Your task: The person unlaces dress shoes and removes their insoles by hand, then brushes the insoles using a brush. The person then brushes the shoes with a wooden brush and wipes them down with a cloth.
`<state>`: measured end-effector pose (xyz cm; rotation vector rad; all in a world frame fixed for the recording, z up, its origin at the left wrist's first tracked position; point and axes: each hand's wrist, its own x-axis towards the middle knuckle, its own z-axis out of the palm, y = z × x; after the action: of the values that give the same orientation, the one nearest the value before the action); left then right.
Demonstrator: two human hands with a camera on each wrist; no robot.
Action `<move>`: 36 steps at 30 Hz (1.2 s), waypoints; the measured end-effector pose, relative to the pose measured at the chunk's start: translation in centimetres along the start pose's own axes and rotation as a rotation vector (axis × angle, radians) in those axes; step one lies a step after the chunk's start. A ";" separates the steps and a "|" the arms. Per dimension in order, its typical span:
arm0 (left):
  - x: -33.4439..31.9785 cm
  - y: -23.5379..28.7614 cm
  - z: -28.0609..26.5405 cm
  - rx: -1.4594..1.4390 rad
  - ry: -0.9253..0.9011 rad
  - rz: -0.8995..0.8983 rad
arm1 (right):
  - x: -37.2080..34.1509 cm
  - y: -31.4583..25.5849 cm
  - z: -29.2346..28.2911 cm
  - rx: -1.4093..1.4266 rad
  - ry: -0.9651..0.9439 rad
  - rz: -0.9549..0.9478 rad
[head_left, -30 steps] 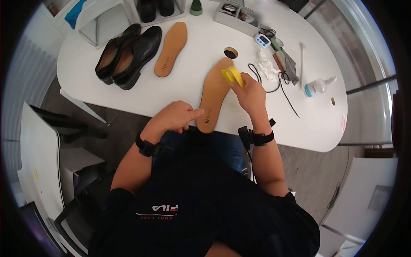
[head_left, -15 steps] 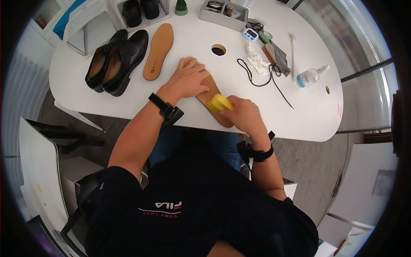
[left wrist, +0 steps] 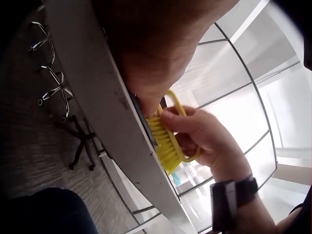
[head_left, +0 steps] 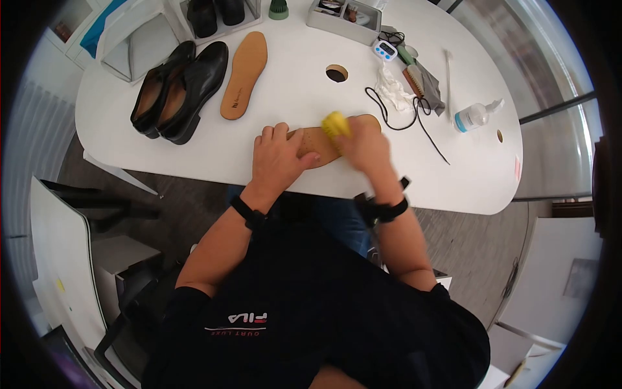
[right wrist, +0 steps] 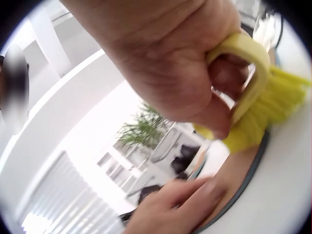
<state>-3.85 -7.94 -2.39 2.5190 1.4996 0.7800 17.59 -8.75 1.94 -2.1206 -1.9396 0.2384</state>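
Observation:
A tan insole [head_left: 317,150] lies crosswise near the table's front edge, its right part partly hidden by the right hand. My left hand [head_left: 275,157] rests on the insole's left end, fingers spread and thumb lying along its surface. In my right hand [head_left: 368,150] is a yellow scrubbing brush [head_left: 335,126], gripped by its looped handle, as the right wrist view shows. The brush's bristles [right wrist: 265,114] meet the insole. In the left wrist view the fingers curl through the brush handle [left wrist: 178,105].
A second insole [head_left: 244,76] and black shoes [head_left: 197,91] lie to the left. A grey organiser box [head_left: 343,23] stands at the back. On the right are a timer [head_left: 385,50], white cloth [head_left: 392,91], black laces [head_left: 427,133], a wooden brush [head_left: 413,81] and a spray bottle [head_left: 472,118].
The insole has turned from lengthwise, through a slant, to crosswise. My left hand has come down onto its left end. The brush, still in my right hand, now sits over the insole's middle.

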 end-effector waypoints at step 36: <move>-0.1 0.4 -0.2 0.011 0.005 0.017 | 1.7 1.1 -0.3 -0.001 -0.009 0.014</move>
<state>-3.63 -8.27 -2.08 2.5427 1.4902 0.7835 18.87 -7.14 2.04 -2.1382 -1.9308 0.2499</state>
